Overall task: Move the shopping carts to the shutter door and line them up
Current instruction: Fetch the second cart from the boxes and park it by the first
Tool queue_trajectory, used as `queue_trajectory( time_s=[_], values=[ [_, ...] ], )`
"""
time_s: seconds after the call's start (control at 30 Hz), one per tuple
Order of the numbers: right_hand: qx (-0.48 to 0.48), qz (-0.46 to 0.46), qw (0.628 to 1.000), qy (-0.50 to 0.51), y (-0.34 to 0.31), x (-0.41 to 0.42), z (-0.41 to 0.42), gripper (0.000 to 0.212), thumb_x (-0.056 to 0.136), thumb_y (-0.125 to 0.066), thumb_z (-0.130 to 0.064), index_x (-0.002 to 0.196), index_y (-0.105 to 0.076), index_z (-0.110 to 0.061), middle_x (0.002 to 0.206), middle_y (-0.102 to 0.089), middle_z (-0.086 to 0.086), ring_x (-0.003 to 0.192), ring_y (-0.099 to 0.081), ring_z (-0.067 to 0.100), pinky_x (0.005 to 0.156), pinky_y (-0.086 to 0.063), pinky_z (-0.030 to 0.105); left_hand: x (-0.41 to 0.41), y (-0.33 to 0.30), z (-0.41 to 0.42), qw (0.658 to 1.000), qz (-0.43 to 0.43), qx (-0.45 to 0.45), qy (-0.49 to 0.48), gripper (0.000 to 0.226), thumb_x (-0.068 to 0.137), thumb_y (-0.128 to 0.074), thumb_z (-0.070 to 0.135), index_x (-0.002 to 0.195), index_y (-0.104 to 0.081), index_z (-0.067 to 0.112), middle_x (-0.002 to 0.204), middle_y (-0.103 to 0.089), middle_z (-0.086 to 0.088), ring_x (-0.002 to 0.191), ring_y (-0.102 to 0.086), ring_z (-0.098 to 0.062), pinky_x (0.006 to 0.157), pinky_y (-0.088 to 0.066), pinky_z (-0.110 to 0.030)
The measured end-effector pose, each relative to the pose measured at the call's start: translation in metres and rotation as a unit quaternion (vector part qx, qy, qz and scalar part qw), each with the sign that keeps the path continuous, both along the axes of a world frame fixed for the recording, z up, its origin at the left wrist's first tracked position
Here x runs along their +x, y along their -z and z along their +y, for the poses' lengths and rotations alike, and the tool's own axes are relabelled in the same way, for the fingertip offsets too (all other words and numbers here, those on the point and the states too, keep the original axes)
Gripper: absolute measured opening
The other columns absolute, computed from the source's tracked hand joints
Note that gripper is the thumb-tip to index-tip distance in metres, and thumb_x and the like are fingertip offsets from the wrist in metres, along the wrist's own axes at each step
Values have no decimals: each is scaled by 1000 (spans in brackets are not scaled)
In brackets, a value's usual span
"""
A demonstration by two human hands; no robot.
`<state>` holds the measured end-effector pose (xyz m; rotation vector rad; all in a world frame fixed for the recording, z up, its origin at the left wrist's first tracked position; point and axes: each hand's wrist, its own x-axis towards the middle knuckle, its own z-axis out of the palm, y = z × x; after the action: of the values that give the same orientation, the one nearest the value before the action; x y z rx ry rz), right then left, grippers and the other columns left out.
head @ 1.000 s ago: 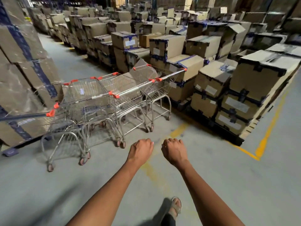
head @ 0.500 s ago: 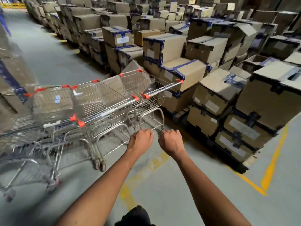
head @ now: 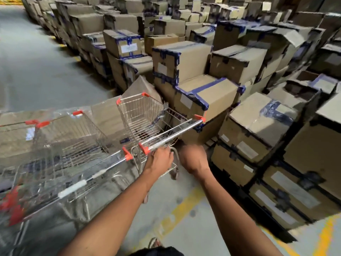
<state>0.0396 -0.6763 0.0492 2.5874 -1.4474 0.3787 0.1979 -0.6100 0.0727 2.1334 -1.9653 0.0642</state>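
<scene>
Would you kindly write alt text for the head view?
Two bare hands, left hand and right hand, reach the handle of the rightmost shopping cart; more carts stand left, stacked cardboard boxes right, on a warehouse floor.

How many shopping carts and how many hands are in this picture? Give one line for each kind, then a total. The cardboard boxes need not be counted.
Shopping carts: 3 (right cart, middle cart, left cart, the last blurred)
Hands: 2 (left hand, right hand)
Total: 5
</scene>
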Motion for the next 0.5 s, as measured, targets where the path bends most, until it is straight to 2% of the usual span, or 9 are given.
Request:
queue_trajectory(
  time_s=[0.13,0.2,0.27,0.33,0.37,0.43,0.5],
  values=[
    [41,-6,999,1,2,8,-87,21,92,-53,-36,75,-55,-25,77,-65,-1,76,-64,29,69,-40,39,16,1,-76,999,-18,34,-8,27,104,-46,33,115,-62,14,95,-68,-6,79,-70,-22,65,-58,-33],
    [36,-11,999,-16,5,12,-126,20,94,-52,-36,77,-53,-26,79,-65,0,76,-64,29,69,-38,39,23,11,-107,999,3,25,-28,29,104,-45,35,122,-57,17,102,-66,-5,84,-68,-20,69,-56,-32],
    [42,-22,999,-24,9,15,-164,19,96,-52,-35,83,-58,-23,84,-65,3,78,-64,30,69,-39,39,30,29,-136,998,40,33,-38,31,101,-47,38,124,-52,16,107,-62,-5,88,-64,-17,77,-58,-32],
    [57,-23,997,-39,19,17,-202,20,97,-52,-36,96,-63,-19,94,-65,6,87,-65,32,76,-46,42,35,49,-161,995,65,61,-46,38,96,-52,43,125,-47,19,114,-56,-3,97,-58,-16,87,-56,-35],
    [78,-9,996,-51,23,18,-221,27,96,-54,-40,108,-63,-18,104,-65,8,96,-65,32,83,-49,44,35,59,-171,993,71,81,-53,44,93,-54,47,127,-45,20,117,-54,-2,102,-57,-17,90,-55,-38],
    [135,74,985,-82,35,18,-257,60,91,-59,-59,133,-56,-17,125,-61,12,115,-61,34,100,-49,48,34,74,-189,985,70,139,-78,60,90,-54,57,135,-43,20,122,-55,-6,109,-58,-23,94,-54,-44],
    [176,151,966,-116,54,18,-290,84,83,-59,-76,142,-50,-18,137,-58,11,125,-57,33,108,-43,48,33,83,-203,973,49,203,-99,66,89,-50,66,135,-50,19,121,-63,-8,110,-62,-27,95,-54,-45]
  ],
)
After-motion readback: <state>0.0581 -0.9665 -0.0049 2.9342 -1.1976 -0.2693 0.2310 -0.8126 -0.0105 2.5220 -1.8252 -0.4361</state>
